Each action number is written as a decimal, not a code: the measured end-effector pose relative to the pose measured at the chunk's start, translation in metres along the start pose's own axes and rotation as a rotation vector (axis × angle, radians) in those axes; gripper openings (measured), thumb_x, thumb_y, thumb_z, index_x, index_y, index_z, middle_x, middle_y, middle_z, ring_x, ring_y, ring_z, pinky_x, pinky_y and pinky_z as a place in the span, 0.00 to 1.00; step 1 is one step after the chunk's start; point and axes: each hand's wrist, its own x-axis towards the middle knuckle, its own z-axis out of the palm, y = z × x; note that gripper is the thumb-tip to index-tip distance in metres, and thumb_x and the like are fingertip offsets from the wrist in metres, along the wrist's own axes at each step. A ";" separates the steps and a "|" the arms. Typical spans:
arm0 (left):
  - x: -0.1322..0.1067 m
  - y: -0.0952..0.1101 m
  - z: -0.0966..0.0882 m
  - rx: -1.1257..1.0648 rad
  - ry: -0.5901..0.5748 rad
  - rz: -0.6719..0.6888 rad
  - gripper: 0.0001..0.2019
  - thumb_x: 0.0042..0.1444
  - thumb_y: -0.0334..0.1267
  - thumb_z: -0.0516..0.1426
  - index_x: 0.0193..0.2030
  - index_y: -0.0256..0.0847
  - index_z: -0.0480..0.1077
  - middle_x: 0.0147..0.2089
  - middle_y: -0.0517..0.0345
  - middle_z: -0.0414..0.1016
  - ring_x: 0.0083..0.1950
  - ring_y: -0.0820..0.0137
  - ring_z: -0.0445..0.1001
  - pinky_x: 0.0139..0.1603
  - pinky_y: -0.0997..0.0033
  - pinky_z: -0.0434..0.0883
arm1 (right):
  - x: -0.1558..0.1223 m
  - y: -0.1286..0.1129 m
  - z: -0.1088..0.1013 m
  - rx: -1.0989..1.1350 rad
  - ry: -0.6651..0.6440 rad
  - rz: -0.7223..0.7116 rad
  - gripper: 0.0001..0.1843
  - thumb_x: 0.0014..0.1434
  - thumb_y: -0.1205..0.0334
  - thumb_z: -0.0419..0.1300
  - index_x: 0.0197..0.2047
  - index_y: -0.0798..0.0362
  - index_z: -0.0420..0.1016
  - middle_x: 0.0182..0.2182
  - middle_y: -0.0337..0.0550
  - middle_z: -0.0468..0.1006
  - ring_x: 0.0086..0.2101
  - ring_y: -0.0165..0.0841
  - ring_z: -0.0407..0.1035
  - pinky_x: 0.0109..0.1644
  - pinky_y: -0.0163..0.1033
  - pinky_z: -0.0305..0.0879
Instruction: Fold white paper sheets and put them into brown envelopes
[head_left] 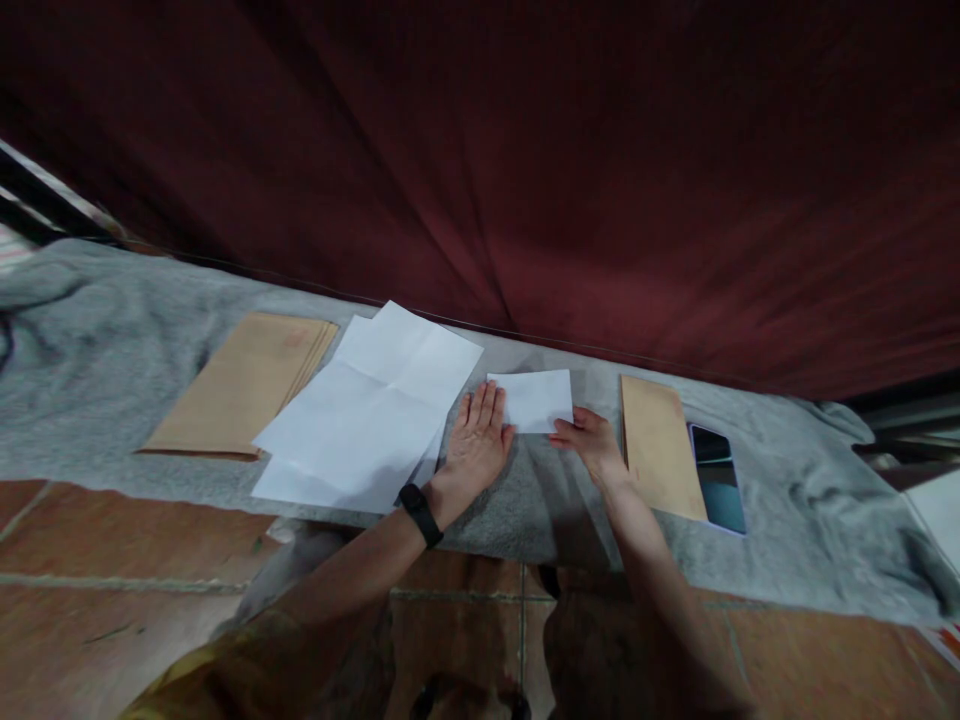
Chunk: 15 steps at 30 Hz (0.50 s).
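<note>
A small folded white paper (534, 398) lies on a grey cloth (90, 360) spread over the floor. My left hand (477, 442) rests flat, fingers together and stretched out, on the paper's left edge; a black band is on that wrist. The fingers of my right hand (592, 440) pinch the paper's lower right corner. A loose stack of creased white sheets (367, 410) lies just left of my left hand.
A pile of brown envelopes (244, 385) lies at the left of the cloth. One brown envelope (660, 445) and a dark phone (718, 476) lie to the right. A dark red curtain (570, 170) hangs behind. Brown floor tiles (112, 590) are in front.
</note>
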 end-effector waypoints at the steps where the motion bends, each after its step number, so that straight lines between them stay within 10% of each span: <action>1: 0.000 0.000 -0.001 -0.006 -0.004 0.001 0.31 0.69 0.41 0.46 0.74 0.24 0.52 0.78 0.36 0.47 0.79 0.54 0.45 0.77 0.47 0.47 | 0.001 -0.001 -0.003 0.011 0.046 -0.043 0.18 0.40 0.55 0.74 0.33 0.55 0.79 0.28 0.42 0.83 0.27 0.35 0.76 0.31 0.41 0.78; 9: 0.011 0.003 -0.019 -0.414 0.002 0.034 0.26 0.69 0.42 0.45 0.70 0.36 0.61 0.76 0.43 0.55 0.78 0.58 0.49 0.77 0.52 0.52 | -0.017 -0.023 -0.030 -0.563 0.606 -0.773 0.18 0.66 0.56 0.56 0.51 0.56 0.80 0.44 0.53 0.84 0.43 0.42 0.77 0.50 0.49 0.73; 15: 0.020 0.012 -0.026 -1.167 -0.121 -0.196 0.24 0.67 0.51 0.50 0.59 0.37 0.73 0.63 0.43 0.75 0.64 0.57 0.72 0.67 0.53 0.67 | -0.039 -0.015 -0.005 -1.139 0.321 -1.091 0.21 0.69 0.69 0.53 0.62 0.52 0.74 0.55 0.50 0.80 0.46 0.39 0.74 0.51 0.44 0.69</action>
